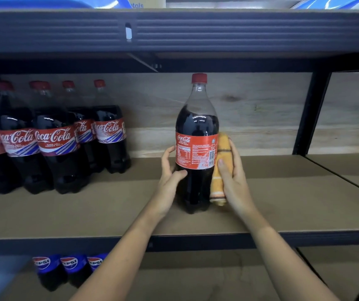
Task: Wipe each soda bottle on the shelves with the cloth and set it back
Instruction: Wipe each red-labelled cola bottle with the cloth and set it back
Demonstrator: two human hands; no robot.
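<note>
1. cola bottle (197,144) stands upright on the middle shelf (109,209), centre, well apart from the row of cola bottles (50,140) at left.
2. left hand (171,172) wraps the bottle's left side below the label, thumb across the front.
3. right hand (231,172) grips a folded orange cloth (220,168), pressing it against the bottle's right side.
4. both forearms reach in from near, converging on the bottle.
</note>
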